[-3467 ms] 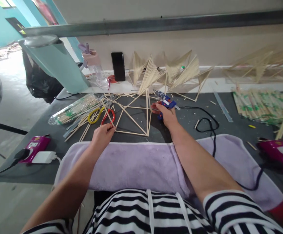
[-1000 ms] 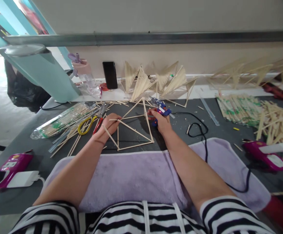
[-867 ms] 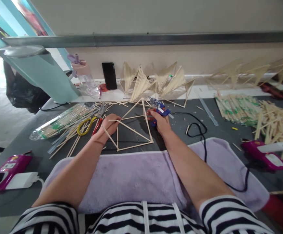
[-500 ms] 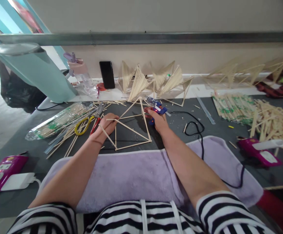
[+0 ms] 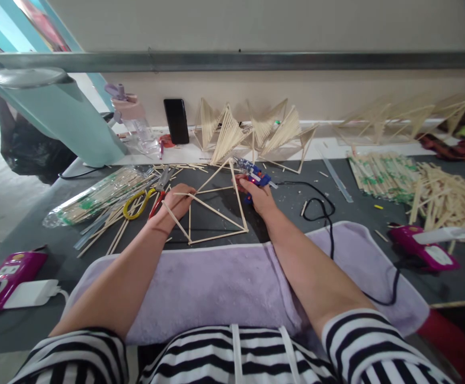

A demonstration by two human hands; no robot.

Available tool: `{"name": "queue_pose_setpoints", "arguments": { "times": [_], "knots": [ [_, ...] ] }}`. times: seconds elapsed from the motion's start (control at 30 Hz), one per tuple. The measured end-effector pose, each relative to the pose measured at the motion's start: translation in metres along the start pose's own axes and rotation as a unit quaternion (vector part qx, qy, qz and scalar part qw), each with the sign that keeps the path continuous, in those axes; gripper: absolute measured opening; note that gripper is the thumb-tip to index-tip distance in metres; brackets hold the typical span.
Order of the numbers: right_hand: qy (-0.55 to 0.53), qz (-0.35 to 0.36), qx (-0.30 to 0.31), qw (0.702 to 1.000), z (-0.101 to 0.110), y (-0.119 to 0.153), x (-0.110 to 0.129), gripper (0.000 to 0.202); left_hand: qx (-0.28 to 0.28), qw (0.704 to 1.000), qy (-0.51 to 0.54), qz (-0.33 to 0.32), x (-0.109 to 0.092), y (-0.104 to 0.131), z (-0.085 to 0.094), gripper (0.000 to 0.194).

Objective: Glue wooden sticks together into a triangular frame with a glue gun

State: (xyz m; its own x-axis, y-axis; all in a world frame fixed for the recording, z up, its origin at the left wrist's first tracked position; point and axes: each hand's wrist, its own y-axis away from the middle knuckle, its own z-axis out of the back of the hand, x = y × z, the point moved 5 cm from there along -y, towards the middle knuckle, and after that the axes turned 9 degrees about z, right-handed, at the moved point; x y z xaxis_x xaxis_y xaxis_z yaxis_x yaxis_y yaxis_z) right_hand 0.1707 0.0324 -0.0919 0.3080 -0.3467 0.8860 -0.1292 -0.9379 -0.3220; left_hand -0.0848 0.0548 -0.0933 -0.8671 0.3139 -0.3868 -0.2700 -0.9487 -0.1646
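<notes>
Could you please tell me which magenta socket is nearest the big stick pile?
The right socket, just in front of the stick pile; the left socket lies at the far left.

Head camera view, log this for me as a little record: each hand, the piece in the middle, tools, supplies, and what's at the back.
left hand: pinching the stick frame near its left side
right hand: gripping a blue glue gun
left hand point
stick frame: open, thin sticks joined at corners
cutting tool: yellow and red handles, beside the left hand
supplies: wrapped sticks at left, loose stick pile at right
back: upright black phone, finished-looking stick models
front: purple cloth
</notes>
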Motion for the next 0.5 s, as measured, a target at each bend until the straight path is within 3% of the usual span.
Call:
{"name": "queue_pose_setpoints", "arguments": {
  "times": [0.5],
  "knots": [
    [0.017, -0.014, -0.036, 0.999, 0.007, 0.002, 0.004, 0.032, -0.005, 0.998, 0.025, -0.056, -0.015, 0.004, 0.003, 0.027]
  ]
}}
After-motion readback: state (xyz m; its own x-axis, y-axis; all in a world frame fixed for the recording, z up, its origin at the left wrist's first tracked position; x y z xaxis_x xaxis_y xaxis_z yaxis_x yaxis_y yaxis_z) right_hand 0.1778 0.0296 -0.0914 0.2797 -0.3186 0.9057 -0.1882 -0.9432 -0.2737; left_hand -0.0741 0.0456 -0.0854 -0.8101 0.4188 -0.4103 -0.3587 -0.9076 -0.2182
